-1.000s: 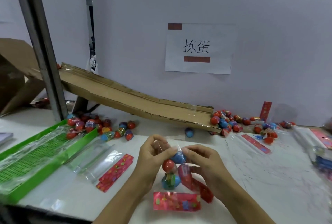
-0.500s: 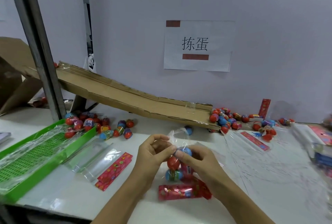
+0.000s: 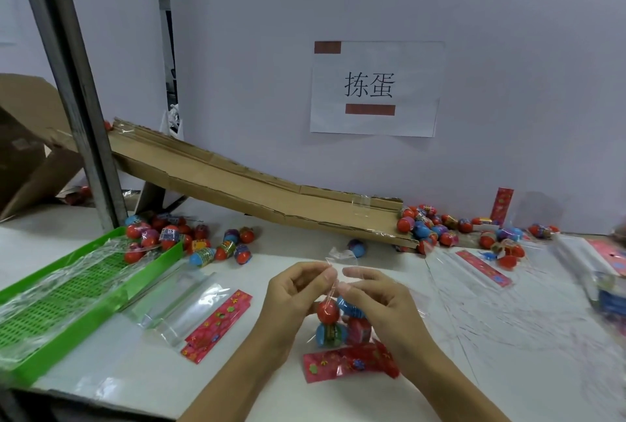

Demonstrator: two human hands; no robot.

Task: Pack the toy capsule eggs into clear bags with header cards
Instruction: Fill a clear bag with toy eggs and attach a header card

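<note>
Cardboard chute (image 3: 257,191) slopes down to a white table (image 3: 508,337) strewn with capsule eggs (image 3: 430,228). At centre, left hand (image 3: 291,299) and right hand (image 3: 376,303) pinch the open mouth of a clear bag (image 3: 338,313) holding several eggs above its red header card (image 3: 349,362). Sealing well probably means keeping the film taut and both edges aligned.
</note>
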